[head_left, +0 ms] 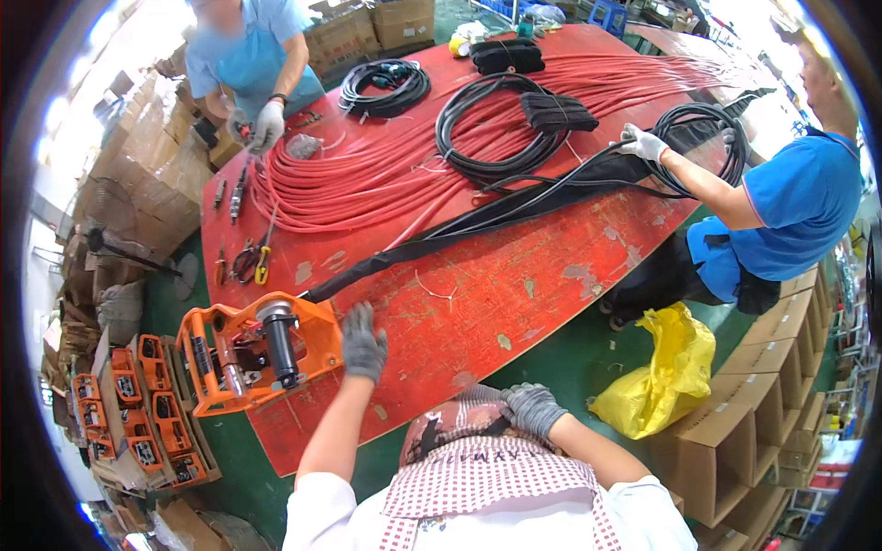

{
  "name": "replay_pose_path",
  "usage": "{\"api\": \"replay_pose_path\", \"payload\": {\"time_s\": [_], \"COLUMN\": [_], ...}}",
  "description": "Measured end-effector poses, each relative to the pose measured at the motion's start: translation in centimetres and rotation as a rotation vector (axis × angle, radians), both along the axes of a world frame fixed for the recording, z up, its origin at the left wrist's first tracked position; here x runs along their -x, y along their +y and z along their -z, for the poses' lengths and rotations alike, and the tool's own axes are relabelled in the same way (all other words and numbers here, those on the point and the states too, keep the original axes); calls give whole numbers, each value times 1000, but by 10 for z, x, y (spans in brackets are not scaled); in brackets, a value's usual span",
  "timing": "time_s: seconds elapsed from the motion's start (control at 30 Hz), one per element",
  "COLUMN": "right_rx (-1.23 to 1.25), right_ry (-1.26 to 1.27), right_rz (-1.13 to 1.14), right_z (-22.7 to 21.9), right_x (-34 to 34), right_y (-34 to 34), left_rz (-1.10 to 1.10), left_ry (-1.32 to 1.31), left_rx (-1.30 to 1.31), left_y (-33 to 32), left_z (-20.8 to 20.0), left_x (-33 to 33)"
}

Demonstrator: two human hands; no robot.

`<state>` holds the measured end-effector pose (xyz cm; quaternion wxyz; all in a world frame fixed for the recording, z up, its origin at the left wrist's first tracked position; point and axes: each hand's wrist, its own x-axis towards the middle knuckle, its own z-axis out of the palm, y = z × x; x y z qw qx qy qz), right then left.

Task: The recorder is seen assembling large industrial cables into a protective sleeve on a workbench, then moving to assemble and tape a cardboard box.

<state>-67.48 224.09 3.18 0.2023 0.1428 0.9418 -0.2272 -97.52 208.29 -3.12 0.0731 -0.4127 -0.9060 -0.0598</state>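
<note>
My left hand (365, 345), in a grey glove, lies with its fingers stretched out at the red table's near left part. It is right beside an orange frame (322, 332) that carries a black cylinder (281, 349) and a metal rod. Nothing shows in that hand. My right hand (535, 410), also gloved in grey, is bent in with curled fingers against a patterned cloth (450, 427) with a dark band, near my body. What its fingertips grip is hidden. A black sleeved cable (367, 268) runs from the orange frame across the table to the right.
Red hoses (367, 188) and coiled black cables (443, 138) cover the red table (478, 303). Pliers (263, 264) lie at its left edge. Co-workers stand far left and right; the right one's gloved hand (643, 144) holds cable. A yellow sack (661, 376) and cartons (717, 441) stand right.
</note>
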Motion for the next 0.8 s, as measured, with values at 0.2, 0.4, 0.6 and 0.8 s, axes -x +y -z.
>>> {"api": "replay_pose_path", "payload": {"time_s": [0.2, 0.4, 0.6, 0.8], "right_rx": [85, 136, 44, 64], "right_ry": [-178, -124, -244, -27], "right_rz": [77, 69, -305, -278], "right_z": [-15, -13, -6, 11], "right_x": [5, 37, 99, 170], "right_y": [46, 71, 104, 136], "left_rz": [-422, -420, -252, -216], "left_ry": [-190, -610, -179, -207], "left_rx": [309, 573, 195, 142], "left_y": [100, 107, 72, 68], "left_z": [-25, -8, 31, 2], "left_x": [102, 145, 114, 105]}}
